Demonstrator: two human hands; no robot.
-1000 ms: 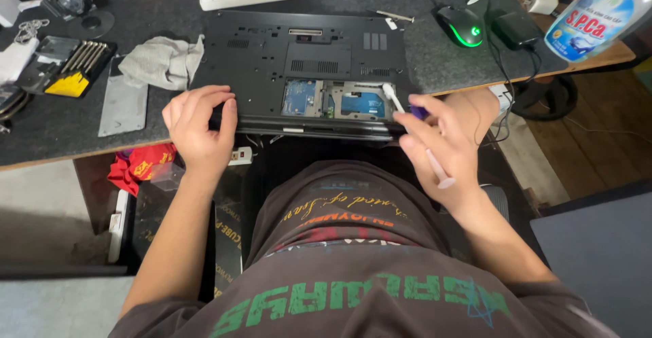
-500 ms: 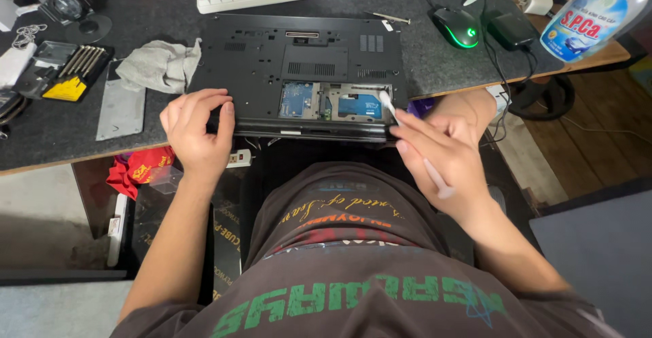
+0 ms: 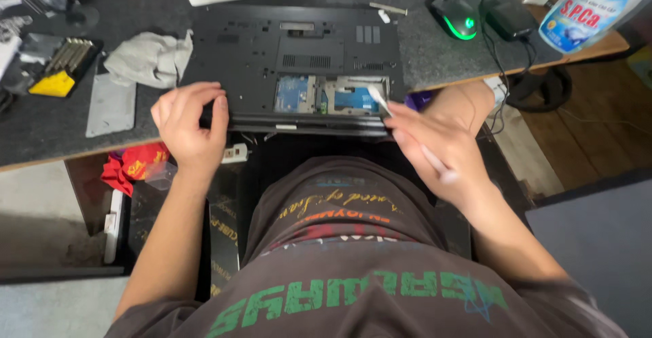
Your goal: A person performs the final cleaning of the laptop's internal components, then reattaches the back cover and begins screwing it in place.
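Gripping the near edge of the upturned black plastic laptop (image 3: 292,52), the left hand (image 3: 190,124) steadies it at the dark desk's (image 3: 421,59) front edge; the right hand (image 3: 435,141) pinches a thin white brush (image 3: 377,97) over its open bay.

Lighting: dim, even, overhead; shadows soft. The dark surface (image 3: 435,66) shows little glare. The mouse (image 3: 459,24) glows green. The right hand (image 3: 435,149) shows slight motion blur. Frame edges curve with wide-angle distortion; the bottle (image 3: 591,8) is stretched.
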